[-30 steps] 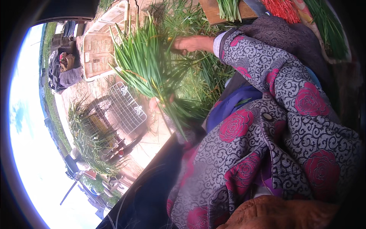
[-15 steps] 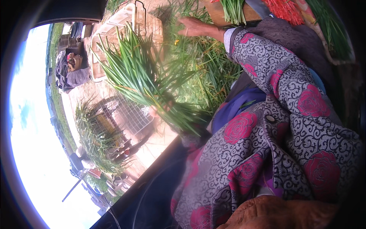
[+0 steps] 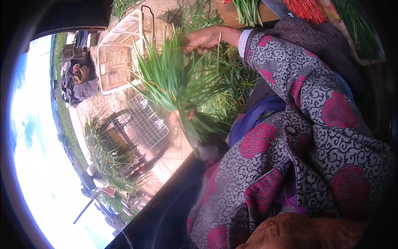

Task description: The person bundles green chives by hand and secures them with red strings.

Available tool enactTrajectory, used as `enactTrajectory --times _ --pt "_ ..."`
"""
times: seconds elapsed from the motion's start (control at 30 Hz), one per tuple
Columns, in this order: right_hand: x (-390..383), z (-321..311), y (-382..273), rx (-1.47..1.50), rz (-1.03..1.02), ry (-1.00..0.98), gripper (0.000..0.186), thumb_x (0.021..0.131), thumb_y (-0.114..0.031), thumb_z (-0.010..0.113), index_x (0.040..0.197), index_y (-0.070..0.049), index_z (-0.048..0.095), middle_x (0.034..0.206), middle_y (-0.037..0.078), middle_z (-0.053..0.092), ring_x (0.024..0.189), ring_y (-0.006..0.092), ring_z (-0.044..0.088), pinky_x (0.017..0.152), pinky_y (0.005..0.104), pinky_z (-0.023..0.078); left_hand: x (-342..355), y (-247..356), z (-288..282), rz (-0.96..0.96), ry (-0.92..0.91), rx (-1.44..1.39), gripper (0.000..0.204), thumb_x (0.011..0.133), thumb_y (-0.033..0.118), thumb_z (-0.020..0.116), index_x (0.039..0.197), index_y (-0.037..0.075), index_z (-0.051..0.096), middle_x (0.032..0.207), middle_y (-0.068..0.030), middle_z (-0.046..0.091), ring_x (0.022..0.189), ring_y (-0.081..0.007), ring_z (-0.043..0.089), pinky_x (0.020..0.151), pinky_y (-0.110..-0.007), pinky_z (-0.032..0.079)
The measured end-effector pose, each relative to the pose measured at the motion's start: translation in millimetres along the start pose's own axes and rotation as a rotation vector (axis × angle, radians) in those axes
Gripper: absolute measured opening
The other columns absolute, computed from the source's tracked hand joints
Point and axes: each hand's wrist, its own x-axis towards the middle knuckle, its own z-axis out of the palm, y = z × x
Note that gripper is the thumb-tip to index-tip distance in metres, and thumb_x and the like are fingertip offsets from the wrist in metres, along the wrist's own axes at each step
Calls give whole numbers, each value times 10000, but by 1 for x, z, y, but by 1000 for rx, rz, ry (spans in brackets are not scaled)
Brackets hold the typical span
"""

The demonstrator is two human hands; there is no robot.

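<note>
A loose bunch of long, flat green leaves, like garlic chives (image 3: pixel 170 70), fans out in front of me. My left hand (image 3: pixel 180 117) is closed round its narrow lower part, with the fingers mostly hidden by leaves. At the upper edge of the bunch is my right hand (image 3: pixel 203 39), its fingers curled in against the leaves. Whether it pinches a leaf there cannot be made out. Loose green leaves (image 3: pixel 232 79) lie heaped below and beside the right hand.
A pale plastic crate (image 3: pixel 118 68) stands beyond the bunch, near a wire rack (image 3: pixel 145 120) and a pile of greens (image 3: pixel 107 153). At the upper right are a stalk bundle (image 3: pixel 247 12) on a wooden board (image 3: pixel 226 12) and red strips (image 3: pixel 304 10).
The bunch has swung rightward and stands more upright. My right hand has come down slightly to meet its leaves, and its fingers have curled in.
</note>
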Motion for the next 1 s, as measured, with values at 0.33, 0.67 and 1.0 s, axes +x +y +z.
enactTrajectory --times 0.33,0.67,1.0 --pt "-18 3 -6 118 -84 8 149 926 -208 708 919 -61 687 776 -6 628 590 76 531 536 212 486 4 2 -4 46 -45 -44 198 934 257 543 876 68 523 776 -41 532 756 -180 571 640 -337 538" --pt "5 -47 17 738 -288 573 186 944 -176 682 1046 -28 636 774 -19 499 566 63 424 517 196 410 6 2 -10 82 -114 -88 193 936 258 540 884 73 527 775 -36 531 755 -172 566 638 -331 533" --pt "-6 -53 74 -638 131 530 433 847 -299 747 1077 51 637 693 90 572 586 148 599 489 284 478 17 6 -20 102 -229 -180 188 939 260 537 893 77 532 773 -32 531 755 -165 561 636 -325 528"
